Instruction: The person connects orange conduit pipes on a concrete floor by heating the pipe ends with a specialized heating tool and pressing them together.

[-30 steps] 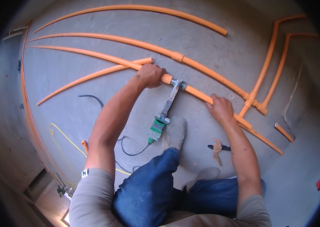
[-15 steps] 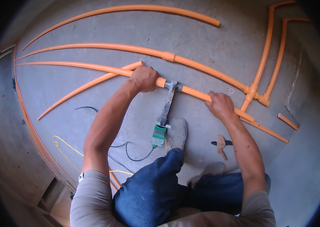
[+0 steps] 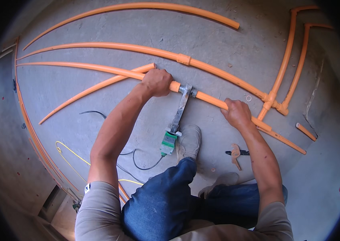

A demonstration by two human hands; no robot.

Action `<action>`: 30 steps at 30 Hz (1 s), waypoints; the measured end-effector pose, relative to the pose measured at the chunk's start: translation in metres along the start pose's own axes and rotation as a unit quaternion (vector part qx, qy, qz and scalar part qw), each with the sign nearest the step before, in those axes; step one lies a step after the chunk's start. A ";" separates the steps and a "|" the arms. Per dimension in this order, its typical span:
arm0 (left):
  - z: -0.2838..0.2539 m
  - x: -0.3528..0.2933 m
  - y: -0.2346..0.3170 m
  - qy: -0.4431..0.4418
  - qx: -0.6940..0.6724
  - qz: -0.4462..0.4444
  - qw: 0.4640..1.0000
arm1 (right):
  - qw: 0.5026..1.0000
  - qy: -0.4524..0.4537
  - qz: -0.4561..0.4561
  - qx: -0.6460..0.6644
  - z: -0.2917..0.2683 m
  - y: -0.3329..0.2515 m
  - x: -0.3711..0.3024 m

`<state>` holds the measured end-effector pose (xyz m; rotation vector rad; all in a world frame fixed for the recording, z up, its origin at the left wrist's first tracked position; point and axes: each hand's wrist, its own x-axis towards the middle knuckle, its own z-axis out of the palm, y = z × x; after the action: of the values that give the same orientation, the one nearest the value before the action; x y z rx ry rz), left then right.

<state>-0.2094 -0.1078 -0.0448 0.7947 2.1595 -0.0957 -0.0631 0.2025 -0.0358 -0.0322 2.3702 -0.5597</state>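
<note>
My left hand (image 3: 158, 82) is wrapped round a long orange plastic pipe (image 3: 85, 66) close to its right end. Farther right, my right hand (image 3: 237, 114) grips a shorter orange pipe (image 3: 209, 99). Between the two hands, both pipe ends meet the metal heating heads of a pipe welding iron (image 3: 181, 107), one on each side of its blade. How deep each end sits on its head is hard to tell. The iron's green body (image 3: 168, 141) lies beside my shoe (image 3: 190, 140), with a black cable running from it.
Another orange pipe with a coupling (image 3: 183, 59) runs beyond my hands to joined pipes (image 3: 272, 96) on the right. One loose pipe (image 3: 93, 94) crosses under the held one. Orange pipe cutters (image 3: 235, 154) and a short pipe piece (image 3: 306, 131) lie on the floor, a yellow cord (image 3: 73, 154) at left.
The view has shifted slightly. Both hands keep their grip, and the pipes stay lined up at the welding iron.
</note>
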 end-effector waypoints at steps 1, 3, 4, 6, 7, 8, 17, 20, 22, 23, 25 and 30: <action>-0.001 0.001 0.000 -0.001 -0.003 0.000 1.000 | 1.000 0.001 -0.005 -0.003 0.000 0.001 0.000; 0.000 0.001 0.000 -0.002 -0.005 0.002 1.000 | 1.000 0.003 -0.007 -0.005 -0.001 0.001 0.000; 0.000 0.000 -0.001 -0.001 -0.004 0.001 1.000 | 1.000 0.002 -0.009 -0.004 -0.002 0.000 0.001; -0.001 0.001 -0.001 0.000 -0.001 0.002 1.000 | 1.000 0.001 -0.010 -0.001 -0.001 0.000 0.001; -0.001 0.002 -0.001 -0.005 -0.006 -0.003 1.000 | 1.000 0.010 -0.008 0.005 0.001 0.000 0.001; -0.002 0.002 0.000 -0.009 -0.010 -0.009 1.000 | 1.000 0.020 -0.007 0.011 0.002 0.000 0.002; -0.008 0.001 0.004 -0.018 0.014 -0.006 1.000 | 1.000 -0.005 -0.011 -0.013 -0.001 -0.002 0.005; -0.007 0.001 0.006 -0.024 0.023 -0.001 0.999 | 1.000 -0.013 -0.006 -0.012 0.000 -0.003 0.005; -0.007 0.001 0.006 -0.027 0.021 -0.005 0.999 | 1.000 -0.014 -0.007 -0.012 -0.001 -0.003 0.006; -0.007 0.001 0.006 -0.030 0.018 -0.008 0.999 | 1.000 -0.015 -0.008 -0.012 -0.002 -0.003 0.006; -0.008 0.000 0.007 -0.032 0.017 -0.007 0.999 | 1.000 -0.017 -0.005 -0.011 -0.001 -0.004 0.007; -0.012 0.000 0.009 -0.039 -0.007 -0.019 0.999 | 0.999 -0.030 -0.001 -0.018 -0.003 -0.005 0.008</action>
<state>-0.2122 -0.0966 -0.0346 0.7302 2.0999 -0.1286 -0.0719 0.1975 -0.0371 -0.0654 2.3226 -0.5105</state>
